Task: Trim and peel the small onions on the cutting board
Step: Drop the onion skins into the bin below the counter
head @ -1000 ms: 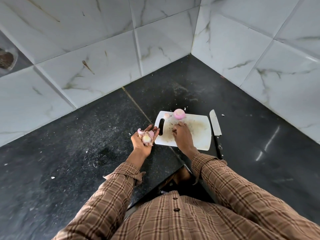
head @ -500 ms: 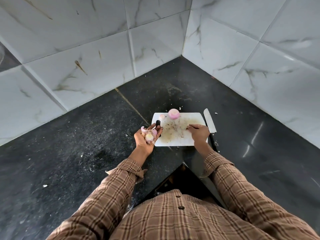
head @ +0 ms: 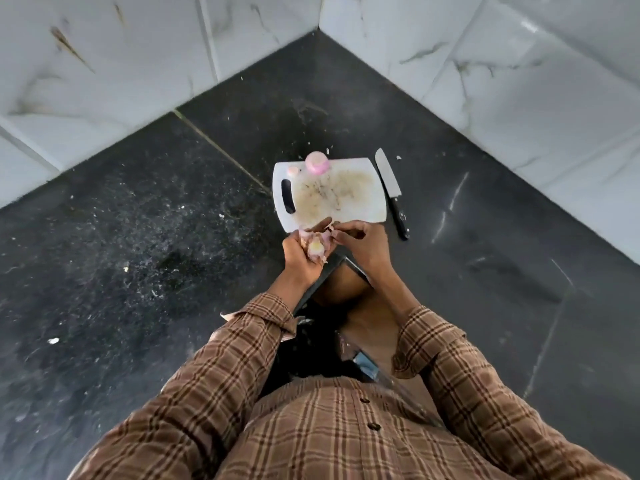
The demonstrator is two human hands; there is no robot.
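Note:
A white cutting board (head: 360,209) lies on the black counter. At its far edge stands a peeled pink onion (head: 316,163), with a small pale piece (head: 294,171) to its left. My left hand (head: 300,255) is cupped just below the board's near edge and holds a bunch of onion skins and trimmings (head: 316,247). My right hand (head: 360,243) is beside it, its fingertips pinching a scrap of skin against that bunch. A knife (head: 391,192) with a black handle lies on the counter right of the board.
The black stone counter (head: 145,244) is dusted with small flecks and meets white marble wall tiles (head: 519,71) at a corner behind the board. The counter's near corner edge (head: 346,263) sits right under my hands.
My right hand has left the board and come back to my left hand, bringing a scrap. Both hands are now below the board's near edge. The camera tilted downward.

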